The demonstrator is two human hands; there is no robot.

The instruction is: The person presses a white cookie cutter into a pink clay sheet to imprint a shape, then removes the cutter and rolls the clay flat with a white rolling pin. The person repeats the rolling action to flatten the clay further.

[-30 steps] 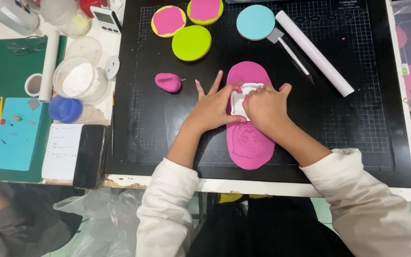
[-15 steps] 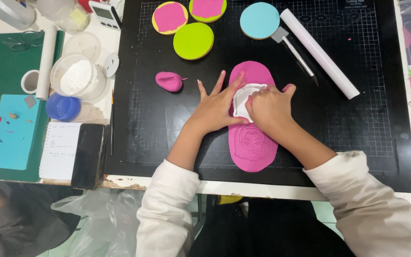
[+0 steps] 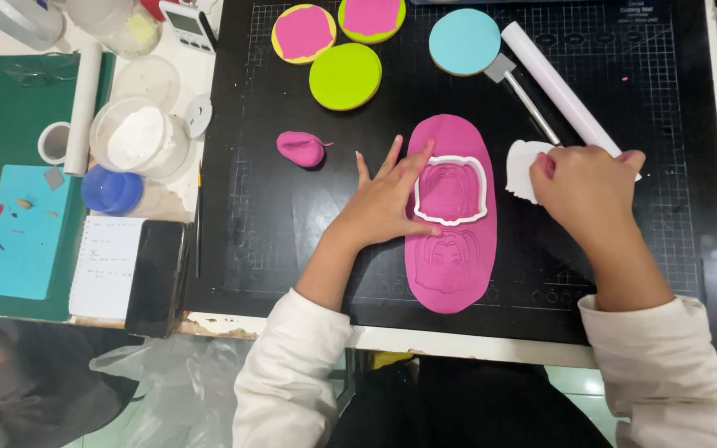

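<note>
A rolled-out oval of pink clay lies on the black cutting mat. A white outline cutter sits pressed into its upper half; a stamped figure shows below it. My left hand rests flat on the mat, thumb and forefinger touching the cutter's left edge. My right hand is to the right of the clay and holds a white stamp piece just above the mat.
A pink clay lump lies left of my hand. Round green, pink-topped and blue discs sit at the mat's far side, with a white roller and a metal scraper. Powder tubs, a phone and a notebook lie left.
My right hand has lifted the white stamp piece out of the cutter and moved it to the right. The cutter stays in the clay with my left hand beside it.
</note>
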